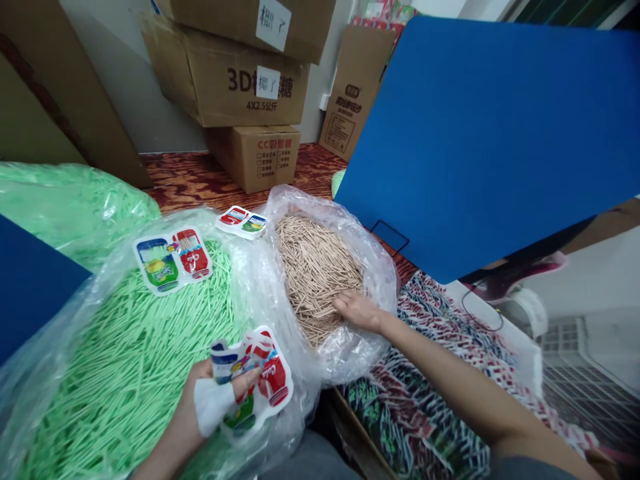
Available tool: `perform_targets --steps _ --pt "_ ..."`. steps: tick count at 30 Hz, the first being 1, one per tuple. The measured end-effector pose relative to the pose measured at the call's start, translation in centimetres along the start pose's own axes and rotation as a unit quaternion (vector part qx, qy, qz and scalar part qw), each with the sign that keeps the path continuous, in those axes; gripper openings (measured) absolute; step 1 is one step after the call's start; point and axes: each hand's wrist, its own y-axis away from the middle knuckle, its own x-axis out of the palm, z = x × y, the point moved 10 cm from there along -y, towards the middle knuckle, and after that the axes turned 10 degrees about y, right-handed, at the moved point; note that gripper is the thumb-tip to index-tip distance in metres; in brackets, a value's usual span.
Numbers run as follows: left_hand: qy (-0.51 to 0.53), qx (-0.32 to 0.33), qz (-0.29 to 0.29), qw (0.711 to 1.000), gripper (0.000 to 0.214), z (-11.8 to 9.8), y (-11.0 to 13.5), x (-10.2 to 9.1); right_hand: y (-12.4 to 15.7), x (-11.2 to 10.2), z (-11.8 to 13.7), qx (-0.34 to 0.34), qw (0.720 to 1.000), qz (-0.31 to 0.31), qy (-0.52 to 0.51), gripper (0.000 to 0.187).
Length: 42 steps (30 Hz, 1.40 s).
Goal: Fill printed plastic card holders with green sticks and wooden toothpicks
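Observation:
My left hand [210, 393] is closed on a printed bottle-shaped packet [260, 377], held over a clear bag of green sticks [125, 353]. A white wrap covers one finger. My right hand [356, 310] reaches into a second clear bag holding tan wooden sticks [315, 267]; its fingers dig into the pile, and what they grip is hidden. A similar printed packet [173, 260] lies on the green sticks, and another [241, 222] rests between the two bags.
A blue board [480, 133] leans at the right. Stacked cardboard boxes [235, 73] stand behind on a wooden floor. More green sticks in a bag [65, 200] lie at left. A box of patterned packets [415, 387] sits under my right arm.

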Motion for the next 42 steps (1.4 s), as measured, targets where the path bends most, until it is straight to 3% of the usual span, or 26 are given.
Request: perform_targets --steps 4,9,13,17,21,26,30,36,42 --pt "-0.011 0.027 -0.014 0.999 0.031 0.0 -0.1 0.1 0.4 -1.7 -1.7 0.097 0.982 -0.075 -0.144 0.013" --pt "-0.012 0.017 0.007 1.0 0.031 0.2 -0.3 0.6 -1.2 -2.0 -2.2 0.184 0.905 -0.149 -0.355 0.035" --pt "-0.006 0.013 -0.004 1.0 0.029 -0.2 0.0 0.6 -2.5 -0.8 -1.4 0.196 0.845 -0.132 -0.48 0.045" --pt "-0.001 0.031 -0.04 0.999 0.026 -0.9 0.6 0.2 -2.6 -0.3 -1.3 0.2 0.823 -0.094 -0.524 0.046" --pt "-0.006 0.013 -0.021 1.0 0.027 -0.4 0.3 0.4 -2.1 -0.9 -2.3 0.22 0.843 -0.081 -0.485 0.041" --pt "0.004 -0.008 -0.007 1.0 0.031 1.0 -0.6 0.2 -2.0 -1.7 -2.0 0.222 0.912 -0.052 -0.341 0.03" --pt "0.008 -0.003 0.02 1.0 0.035 2.1 -0.9 0.3 -3.2 -0.2 -0.3 0.22 0.955 0.007 -0.198 0.02" --pt "0.015 -0.005 -0.003 1.0 0.035 2.1 -0.6 -0.3 -4.8 1.9 1.2 0.209 0.975 0.056 -0.059 0.017" --pt "0.014 -0.002 0.007 1.0 0.032 1.4 -0.2 -0.1 -4.1 -0.5 0.9 0.181 0.983 0.032 -0.02 0.016"
